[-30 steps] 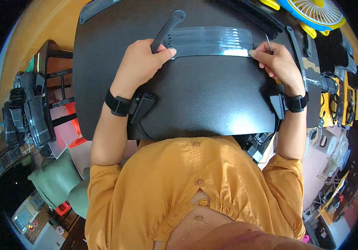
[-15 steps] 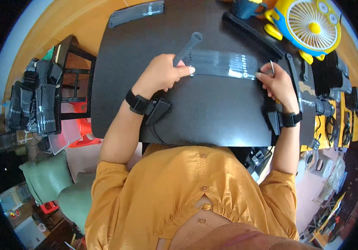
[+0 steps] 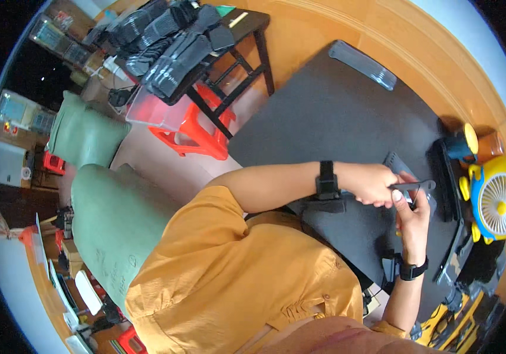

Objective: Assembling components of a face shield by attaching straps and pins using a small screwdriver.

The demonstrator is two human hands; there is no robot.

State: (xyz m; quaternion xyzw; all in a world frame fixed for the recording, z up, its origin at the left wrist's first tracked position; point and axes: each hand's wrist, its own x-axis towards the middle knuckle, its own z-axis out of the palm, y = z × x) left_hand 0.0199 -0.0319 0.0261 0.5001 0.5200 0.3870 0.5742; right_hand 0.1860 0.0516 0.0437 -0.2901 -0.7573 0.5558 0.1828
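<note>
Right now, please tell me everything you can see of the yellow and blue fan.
The fan looks plastic, with a yellow and blue casing, a round face of white ribs, a yellow centre and yellow foot-like pieces. It faces the camera. It stands right of the long black object, next to a brownish container, apart from the left hand and the right hand. Whether it runs is unclear.

Table black. Held strip dark grey. Wrist straps black. Fan yellow and blue, white grille. Shirt mustard. Stool red. Chair green, dark scribbles.
</note>
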